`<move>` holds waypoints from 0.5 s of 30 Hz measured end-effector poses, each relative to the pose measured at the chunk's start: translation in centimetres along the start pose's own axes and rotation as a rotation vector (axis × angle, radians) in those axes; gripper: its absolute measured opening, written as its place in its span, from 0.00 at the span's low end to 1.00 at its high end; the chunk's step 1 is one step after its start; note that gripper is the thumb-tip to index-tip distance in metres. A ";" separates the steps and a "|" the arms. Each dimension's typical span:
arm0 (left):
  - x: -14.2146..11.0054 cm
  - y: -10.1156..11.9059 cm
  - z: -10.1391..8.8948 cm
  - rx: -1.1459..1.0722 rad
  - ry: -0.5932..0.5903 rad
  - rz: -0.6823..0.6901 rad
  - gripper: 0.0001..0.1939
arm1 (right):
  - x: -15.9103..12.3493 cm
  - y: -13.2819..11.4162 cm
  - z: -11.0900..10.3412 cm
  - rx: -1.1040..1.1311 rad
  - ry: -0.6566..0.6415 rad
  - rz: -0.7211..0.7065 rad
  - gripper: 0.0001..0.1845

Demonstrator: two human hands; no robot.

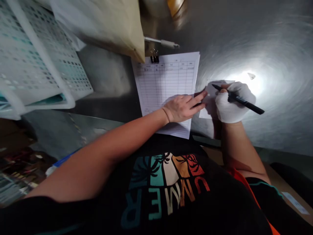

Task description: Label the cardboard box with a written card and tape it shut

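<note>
My right hand, in a white glove, is closed around a black marker pen whose tip rests on a small white slip of paper on the steel table. My bare left hand lies flat with fingers stretched out, pressing the slip's left edge and overlapping a printed table form. The form is a stack of sheets held by a black binder clip at its top.
White perforated plastic crates stand at the left. A brown paper envelope lies behind the form, and a white pen beside it. A bright glare spot shines on the steel table. Cardboard boxes sit below the table edge.
</note>
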State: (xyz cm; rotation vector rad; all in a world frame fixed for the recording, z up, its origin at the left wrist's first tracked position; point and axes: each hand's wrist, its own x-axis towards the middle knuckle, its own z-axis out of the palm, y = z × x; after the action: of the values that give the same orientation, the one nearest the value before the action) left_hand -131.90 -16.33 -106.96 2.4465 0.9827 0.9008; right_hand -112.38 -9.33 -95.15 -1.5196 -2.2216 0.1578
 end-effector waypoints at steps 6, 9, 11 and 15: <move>0.0 -0.2 -0.1 -0.054 -0.024 -0.009 0.33 | 0.6 -0.7 -0.1 0.023 0.079 -0.090 0.10; 0.0 -0.2 0.0 -0.083 -0.038 -0.021 0.33 | 0.5 -0.6 0.0 0.039 0.095 -0.091 0.09; -0.1 -0.3 0.1 -0.066 -0.030 -0.010 0.32 | 0.3 -0.3 -0.1 -0.035 -0.004 0.012 0.09; -0.3 -0.2 0.1 0.040 0.016 0.023 0.31 | 0.1 -0.1 -0.7 -0.142 -0.161 0.105 0.14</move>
State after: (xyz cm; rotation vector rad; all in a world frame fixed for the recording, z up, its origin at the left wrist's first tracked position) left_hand -132.10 -16.39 -107.25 2.4919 0.9894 0.9176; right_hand -112.22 -9.41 -94.50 -1.7582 -2.3205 0.1626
